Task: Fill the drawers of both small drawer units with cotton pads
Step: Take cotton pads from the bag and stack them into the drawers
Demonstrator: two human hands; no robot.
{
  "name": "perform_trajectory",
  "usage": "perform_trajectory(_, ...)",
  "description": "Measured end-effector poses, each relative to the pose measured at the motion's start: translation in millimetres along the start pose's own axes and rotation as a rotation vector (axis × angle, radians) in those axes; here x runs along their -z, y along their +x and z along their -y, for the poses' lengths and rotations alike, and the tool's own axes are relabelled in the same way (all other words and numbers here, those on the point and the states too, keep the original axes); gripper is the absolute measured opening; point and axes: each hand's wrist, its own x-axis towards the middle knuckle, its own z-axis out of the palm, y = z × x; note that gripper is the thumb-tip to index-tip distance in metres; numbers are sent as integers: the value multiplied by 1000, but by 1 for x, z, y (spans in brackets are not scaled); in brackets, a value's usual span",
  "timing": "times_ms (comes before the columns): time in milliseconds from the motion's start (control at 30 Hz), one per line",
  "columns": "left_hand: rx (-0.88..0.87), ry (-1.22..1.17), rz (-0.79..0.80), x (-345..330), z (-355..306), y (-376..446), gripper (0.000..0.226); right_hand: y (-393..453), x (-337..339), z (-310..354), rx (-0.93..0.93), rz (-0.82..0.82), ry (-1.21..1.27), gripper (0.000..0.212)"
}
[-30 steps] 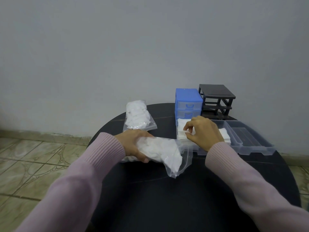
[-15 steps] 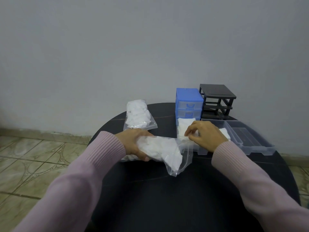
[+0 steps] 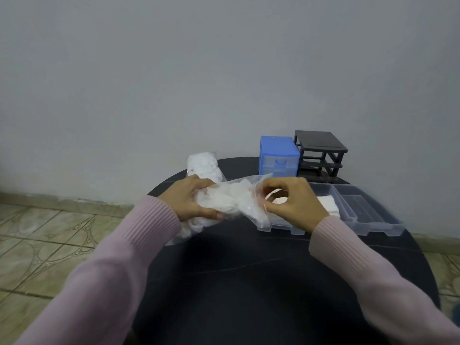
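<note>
Left of the blue drawer unit point(image 3: 278, 155) a second bag of white pads point(image 3: 204, 165) lies at the far edge of the round black table point(image 3: 249, 282), and in front of it the left hand point(image 3: 191, 200) grips the clear bag of cotton pads point(image 3: 231, 202) while the right hand point(image 3: 291, 202) pinches the bag's open mouth — together they hide much of the unit's lowest drawer front. Right of the blue unit stands a black drawer frame point(image 3: 321, 153), and in front of both lie two clear drawers, the nearer drawer point(image 3: 286, 226) holding white pads, the farther drawer point(image 3: 368, 215) beside it. A plain grey wall rises behind the unit, with patterned floor tiles — beige and green — at the left.
</note>
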Motion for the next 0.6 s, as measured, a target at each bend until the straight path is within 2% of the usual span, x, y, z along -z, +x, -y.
perform_trajectory(100,-15,17,27,-4,-5,-2,102,1,-3,-4,-28,-38,10,32)
perform_trajectory(233,13,33,100,-7,-12,-4,101,4,0,-5,-40,9,15,46)
perform_trajectory(367,30,79,125,-7,-13,-2,114,4,4,-4,-59,-12,32,51)
perform_trajectory(433,17,133,29,-3,-15,-3,105,4,5,-3,-89,12,71,56)
perform_trajectory(533,-55,212,-176,0,-17,-1,75,4,6,-1,-138,48,102,69)
perform_trajectory(600,-117,291,-294,-2,-13,2,58,5,6,0,-155,76,86,67)
